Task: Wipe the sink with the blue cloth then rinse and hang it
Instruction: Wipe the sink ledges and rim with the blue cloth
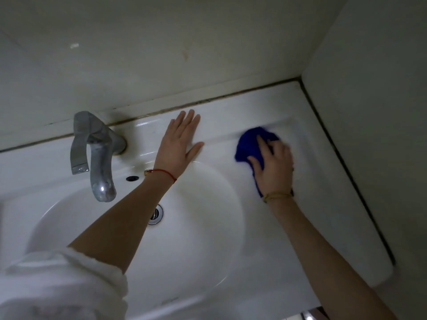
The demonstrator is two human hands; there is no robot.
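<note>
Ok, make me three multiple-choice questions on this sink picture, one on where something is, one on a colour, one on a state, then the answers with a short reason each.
1. Where is the blue cloth?
A. in the basin
B. on the flat sink ledge right of the basin
C. draped over the tap

2. What colour is the string on the left wrist?
A. red
B. green
C. black

3. How is the left hand?
A. gripping the tap
B. clenched in a fist
C. flat, fingers straight, on the ledge behind the basin

Answers:
1 B, the right hand presses the cloth on the ledge near the corner.
2 A, a red string circles that wrist.
3 C, its palm lies flat, apart from the tap.
</note>
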